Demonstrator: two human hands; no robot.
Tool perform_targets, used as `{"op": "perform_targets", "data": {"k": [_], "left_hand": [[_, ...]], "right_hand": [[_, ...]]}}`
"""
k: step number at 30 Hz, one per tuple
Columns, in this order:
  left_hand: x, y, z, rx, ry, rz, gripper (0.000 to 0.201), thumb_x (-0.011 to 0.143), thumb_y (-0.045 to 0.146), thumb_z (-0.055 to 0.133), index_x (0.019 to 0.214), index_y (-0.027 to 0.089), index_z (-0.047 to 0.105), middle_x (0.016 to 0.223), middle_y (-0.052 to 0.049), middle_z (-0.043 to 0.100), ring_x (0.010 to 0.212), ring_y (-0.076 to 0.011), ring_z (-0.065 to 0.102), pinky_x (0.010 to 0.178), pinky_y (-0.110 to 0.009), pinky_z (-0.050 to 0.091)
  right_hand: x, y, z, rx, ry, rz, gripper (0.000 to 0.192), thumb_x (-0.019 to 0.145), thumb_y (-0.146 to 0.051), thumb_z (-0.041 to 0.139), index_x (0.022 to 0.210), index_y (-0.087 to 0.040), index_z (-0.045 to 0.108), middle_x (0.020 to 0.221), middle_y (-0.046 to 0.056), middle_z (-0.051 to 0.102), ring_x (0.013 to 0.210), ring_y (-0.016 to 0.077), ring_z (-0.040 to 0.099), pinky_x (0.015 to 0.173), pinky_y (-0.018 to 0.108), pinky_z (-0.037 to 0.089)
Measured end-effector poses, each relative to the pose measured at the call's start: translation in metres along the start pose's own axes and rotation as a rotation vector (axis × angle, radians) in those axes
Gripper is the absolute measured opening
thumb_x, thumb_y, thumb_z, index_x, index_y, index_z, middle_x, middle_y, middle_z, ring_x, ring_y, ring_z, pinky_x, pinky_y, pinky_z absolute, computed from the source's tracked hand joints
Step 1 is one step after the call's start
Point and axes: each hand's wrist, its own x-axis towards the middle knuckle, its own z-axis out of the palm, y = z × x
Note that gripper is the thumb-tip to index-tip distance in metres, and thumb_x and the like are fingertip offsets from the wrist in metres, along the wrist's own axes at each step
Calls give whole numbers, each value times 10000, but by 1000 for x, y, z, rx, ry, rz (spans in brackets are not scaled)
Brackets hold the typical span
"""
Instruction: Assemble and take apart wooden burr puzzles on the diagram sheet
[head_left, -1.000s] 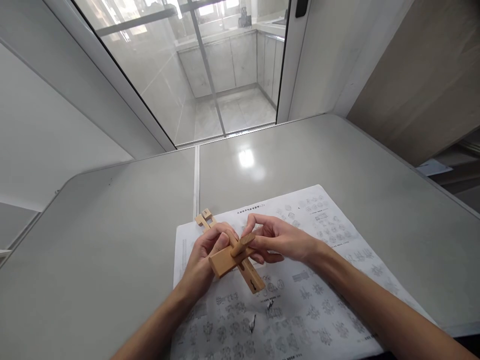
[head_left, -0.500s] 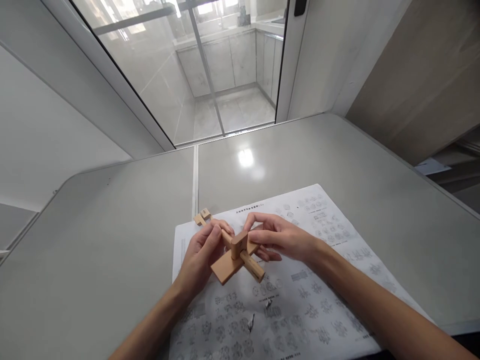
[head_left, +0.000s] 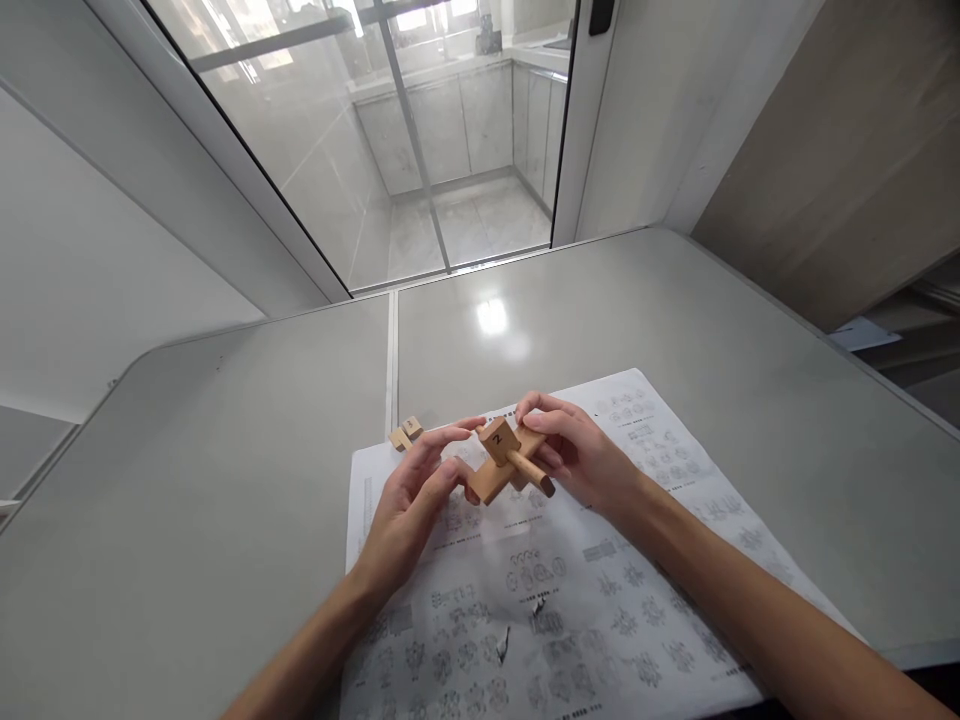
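The wooden puzzle (head_left: 508, 462), a small cluster of crossed light-wood bars, was held above the instruction sheet (head_left: 570, 600), near the sheet's far edge and a little left of the counter's middle. Its top block faced up with a dark mark on it, and a rounded bar stuck out toward the near right.

The right hand (head_left: 581, 452) had its grip clenched on the puzzle from the right side, fingers curled over the far bar and thumb under it. The left hand (head_left: 409, 500) met the puzzle from the left: its fingertips touched the left end of the assembly, with the index finger stretched across toward the top block. Whether that grip truly clasped the wood or only rested against it could not be told.

A separate wooden piece (head_left: 406, 433) lay flat just beyond the sheet's far left corner, near the left hand but apart from it.

The sheet, printed with rows of small diagrams, lay on the grey counter (head_left: 225, 450), whose seam ran away from the viewer just left of the hands. Beyond the counter's far edge stood a glass sliding door (head_left: 360, 130).
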Motion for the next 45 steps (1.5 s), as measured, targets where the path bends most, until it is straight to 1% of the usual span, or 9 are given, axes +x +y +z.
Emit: {"op": "perform_targets", "data": {"k": [5,10,13,17,21,27,32,39,45], "left_hand": [[0,0,0,0,-16,26,218,1091,366,580,1269,278,668,1588,-111,541,788,-115,630,926,-369,532],[-1,-2,-2,108,30,95,180,1104,344,550,1225,267,659,1412,-90,623,787,-114,620,874,-341,533],[0,-4,0,267,112,214,159,1100,326,538,1138,252,673,1263,-77,638,825,-137,623,777,-305,535],[2,-8,2,563,234,380,112,1066,253,552,1051,249,663,1179,-88,635,1016,-207,635,643,-255,517],[3,-12,3,832,282,468,128,1032,197,566,1094,263,656,1286,-98,639,1208,-263,605,727,-301,579],[7,-15,1,1045,311,517,163,1015,187,587,1157,262,617,1403,-93,642,1381,-312,518,1035,-488,529],[9,-19,-2,1131,311,502,185,1011,210,599,1190,256,603,1442,-101,637,1417,-344,521,1140,-582,424],[9,-23,-4,1139,265,482,226,1014,219,606,1234,262,581,1467,-97,630,1371,-314,573,1163,-562,432],[7,-24,-4,1117,241,438,232,1011,223,615,1237,270,586,1417,-69,672,1254,-277,644,1102,-512,506]], "right_hand": [[2,-3,0,11,208,-120,138,875,-331,709,850,-215,639,491,-93,413,448,96,299,443,244,280],[2,-10,2,-16,414,-205,120,841,-298,713,860,-212,631,546,-79,447,475,90,322,459,242,282],[2,-11,2,-69,500,-249,111,849,-289,704,862,-229,613,577,-72,478,470,92,337,455,249,293],[1,-8,2,-180,600,-313,108,895,-292,695,861,-243,605,596,-66,500,492,102,377,468,247,338],[1,-6,3,-319,686,-368,126,961,-344,676,911,-247,614,620,-62,525,499,104,407,463,240,359],[2,-6,4,-373,737,-379,161,991,-374,672,938,-237,605,647,-53,559,511,100,438,453,225,369],[2,-7,3,-378,755,-375,164,991,-372,673,950,-228,607,650,-46,563,505,98,446,446,230,380],[2,-6,4,-430,757,-371,196,1001,-419,662,966,-233,609,654,-50,574,510,103,460,464,237,399],[1,-5,5,-479,741,-361,232,1007,-461,655,970,-234,625,661,-46,578,533,113,470,479,246,384]]}}
